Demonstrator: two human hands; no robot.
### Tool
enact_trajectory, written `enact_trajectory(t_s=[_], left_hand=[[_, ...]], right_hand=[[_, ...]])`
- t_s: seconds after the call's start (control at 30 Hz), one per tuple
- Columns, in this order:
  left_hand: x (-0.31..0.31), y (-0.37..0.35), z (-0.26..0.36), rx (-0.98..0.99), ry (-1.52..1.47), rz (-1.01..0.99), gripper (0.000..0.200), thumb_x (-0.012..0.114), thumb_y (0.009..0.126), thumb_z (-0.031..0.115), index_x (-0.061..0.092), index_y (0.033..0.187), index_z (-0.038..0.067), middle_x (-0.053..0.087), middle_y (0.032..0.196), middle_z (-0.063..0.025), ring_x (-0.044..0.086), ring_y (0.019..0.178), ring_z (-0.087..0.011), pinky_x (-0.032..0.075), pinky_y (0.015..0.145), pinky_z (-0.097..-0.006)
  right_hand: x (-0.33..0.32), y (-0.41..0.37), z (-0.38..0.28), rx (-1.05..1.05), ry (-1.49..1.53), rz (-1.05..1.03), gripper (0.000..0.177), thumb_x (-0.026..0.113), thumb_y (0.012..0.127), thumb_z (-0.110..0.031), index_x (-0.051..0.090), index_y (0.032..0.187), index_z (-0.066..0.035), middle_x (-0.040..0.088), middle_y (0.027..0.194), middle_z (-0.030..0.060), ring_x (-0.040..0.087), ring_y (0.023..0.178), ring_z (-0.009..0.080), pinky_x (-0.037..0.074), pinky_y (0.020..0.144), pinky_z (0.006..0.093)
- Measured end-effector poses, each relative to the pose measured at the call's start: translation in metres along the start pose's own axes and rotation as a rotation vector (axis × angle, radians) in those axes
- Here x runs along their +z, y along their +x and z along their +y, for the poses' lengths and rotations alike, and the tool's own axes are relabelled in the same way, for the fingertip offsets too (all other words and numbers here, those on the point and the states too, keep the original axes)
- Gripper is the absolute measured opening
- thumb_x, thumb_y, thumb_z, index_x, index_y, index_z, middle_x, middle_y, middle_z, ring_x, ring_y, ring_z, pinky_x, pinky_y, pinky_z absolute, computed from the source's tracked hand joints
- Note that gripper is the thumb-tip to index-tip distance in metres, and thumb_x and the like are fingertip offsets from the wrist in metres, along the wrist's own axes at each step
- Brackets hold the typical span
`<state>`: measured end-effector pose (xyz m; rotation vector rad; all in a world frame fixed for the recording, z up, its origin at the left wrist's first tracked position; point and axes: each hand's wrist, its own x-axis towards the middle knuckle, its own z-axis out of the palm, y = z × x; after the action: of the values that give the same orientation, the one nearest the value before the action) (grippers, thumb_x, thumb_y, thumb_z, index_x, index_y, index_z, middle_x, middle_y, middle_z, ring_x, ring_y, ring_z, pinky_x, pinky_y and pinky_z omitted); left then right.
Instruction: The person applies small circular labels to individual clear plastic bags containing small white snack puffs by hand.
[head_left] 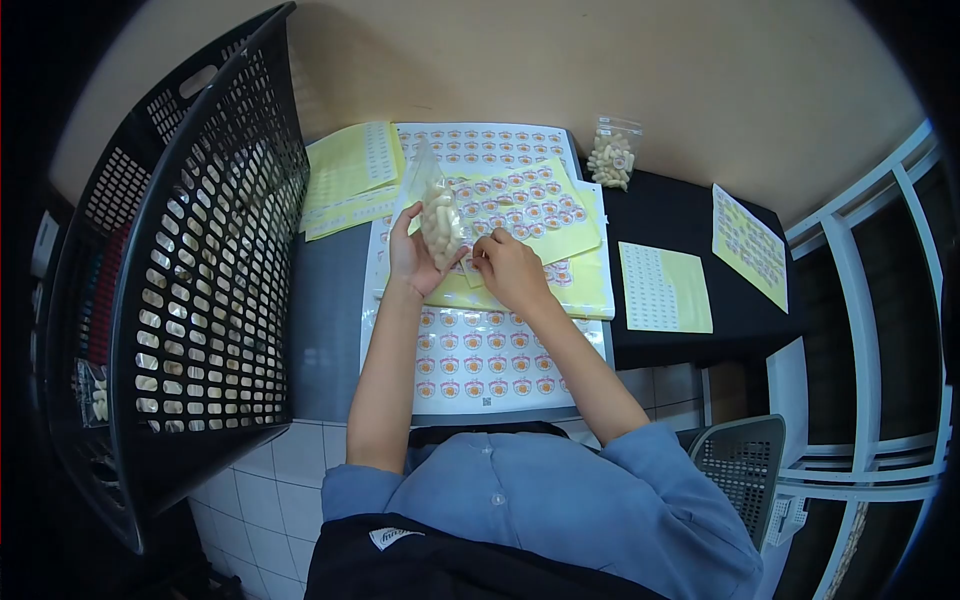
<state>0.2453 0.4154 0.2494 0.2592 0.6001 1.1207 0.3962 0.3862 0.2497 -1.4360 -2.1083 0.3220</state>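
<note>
My left hand point(420, 262) holds a clear plastic bag point(440, 222) of pale, oblong pieces, its top pointing up. Close to the bag's right side, my right hand point(505, 265) has its fingers bent together; whether anything is between them is too small to tell. Under both hands lie sheets of round pink-and-orange stickers, one yellow-backed sheet point(530, 205) on top of others. A large white sticker sheet point(480, 365) extends toward my body.
A tall black perforated basket point(210, 250) with bags inside stands at the left. Yellow sheets point(350, 175) lie beside it. On the black cloth at the right are another filled bag point(612, 158), a label sheet point(665, 290) and a sticker sheet point(750, 245).
</note>
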Motion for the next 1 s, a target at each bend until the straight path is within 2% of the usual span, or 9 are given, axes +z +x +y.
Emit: enact_trajectory(t_s=[0.2, 0.4, 0.47, 0.57, 0.6, 0.67, 0.73, 0.87, 1.0], left_hand=[[0.000, 0.005, -0.006, 0.047, 0.008, -0.002, 0.044, 0.047, 0.075, 0.042, 0.047, 0.106, 0.010, 0.053, 0.095, -0.0023, 0.051, 0.088, -0.0179, 0.042, 0.080, -0.0417], [0.008, 0.005, -0.006, 0.075, 0.087, -0.025, 0.040, 0.046, 0.078, 0.038, 0.048, 0.104, 0.008, 0.055, 0.089, -0.0028, 0.054, 0.078, -0.0157, 0.046, 0.072, -0.0325], [0.014, 0.004, -0.011, 0.120, 0.122, -0.035, 0.039, 0.046, 0.079, 0.037, 0.048, 0.103, 0.008, 0.055, 0.087, -0.0033, 0.055, 0.074, -0.0149, 0.047, 0.068, -0.0289], [0.003, 0.013, -0.015, 0.148, 0.272, 0.075, 0.036, 0.043, 0.081, 0.036, 0.049, 0.100, 0.006, 0.055, 0.086, -0.0044, 0.057, 0.072, -0.0129, 0.048, 0.063, -0.0232], [-0.008, 0.018, -0.010, 0.015, 0.083, -0.400, 0.035, 0.045, 0.081, 0.033, 0.047, 0.102, 0.005, 0.055, 0.088, -0.0053, 0.057, 0.076, -0.0130, 0.048, 0.064, -0.0230], [-0.011, 0.022, -0.018, -0.129, -0.117, -0.871, 0.034, 0.048, 0.081, 0.029, 0.045, 0.103, 0.004, 0.055, 0.090, -0.0061, 0.057, 0.079, -0.0132, 0.048, 0.064, -0.0228], [0.055, -0.029, -0.035, 0.432, 0.614, -0.040, 0.037, 0.054, 0.078, 0.015, 0.038, 0.108, 0.001, 0.054, 0.094, -0.0083, 0.058, 0.083, -0.0145, 0.049, 0.066, -0.0223], [0.062, -0.041, -0.043, 0.421, 0.716, -0.148, 0.048, 0.057, 0.073, -0.003, 0.032, 0.114, 0.000, 0.052, 0.100, -0.0108, 0.056, 0.089, -0.0162, 0.049, 0.072, -0.0238], [0.068, -0.047, -0.044, 0.415, 0.719, -0.215, 0.048, 0.058, 0.073, -0.002, 0.032, 0.113, -0.001, 0.051, 0.102, -0.0119, 0.056, 0.089, -0.0160, 0.048, 0.073, -0.0242]], right_hand=[[-0.008, -0.008, -0.004, 0.083, 0.062, -0.040, 0.009, 0.055, 0.072, -0.009, 0.055, 0.081, -0.005, 0.049, 0.078, 0.0111, 0.054, 0.066, 0.0293, 0.044, 0.060, 0.0368], [-0.015, -0.018, 0.014, 0.119, 0.586, 0.177, 0.007, 0.054, 0.076, -0.008, 0.051, 0.080, -0.002, 0.049, 0.079, 0.0087, 0.055, 0.072, 0.0214, 0.046, 0.062, 0.0303], [-0.027, -0.021, 0.018, 0.303, 0.829, 0.301, 0.009, 0.051, 0.082, -0.010, 0.049, 0.084, -0.001, 0.047, 0.077, 0.0016, 0.047, 0.071, 0.0074, 0.041, 0.063, 0.0222], [-0.053, -0.022, 0.026, 0.202, 0.801, 0.487, 0.010, 0.052, 0.081, -0.009, 0.049, 0.086, -0.002, 0.048, 0.077, 0.0004, 0.047, 0.070, 0.0063, 0.038, 0.063, 0.0192], [-0.067, -0.020, 0.020, 0.170, 0.784, 0.532, 0.010, 0.055, 0.078, -0.009, 0.051, 0.078, 0.000, 0.051, 0.078, 0.0062, 0.053, 0.071, 0.0132, 0.042, 0.065, 0.0241], [-0.094, -0.016, 0.006, 0.062, 0.629, 0.467, 0.009, 0.055, 0.077, -0.008, 0.052, 0.077, 0.000, 0.051, 0.076, 0.0064, 0.053, 0.070, 0.0137, 0.042, 0.064, 0.0246], [-0.113, -0.012, -0.010, -0.133, 0.416, 0.400, 0.007, 0.057, 0.074, -0.005, 0.054, 0.074, 0.001, 0.050, 0.071, 0.0075, 0.052, 0.067, 0.0166, 0.040, 0.060, 0.0270], [-0.113, -0.004, -0.010, -0.248, 0.248, 0.287, 0.008, 0.059, 0.071, -0.008, 0.055, 0.074, -0.002, 0.048, 0.070, 0.0073, 0.049, 0.068, 0.0222, 0.039, 0.064, 0.0318], [-0.112, -0.005, -0.010, -0.269, 0.169, 0.254, 0.008, 0.058, 0.072, -0.009, 0.055, 0.073, -0.002, 0.048, 0.070, 0.0068, 0.048, 0.070, 0.0224, 0.037, 0.068, 0.0334]])
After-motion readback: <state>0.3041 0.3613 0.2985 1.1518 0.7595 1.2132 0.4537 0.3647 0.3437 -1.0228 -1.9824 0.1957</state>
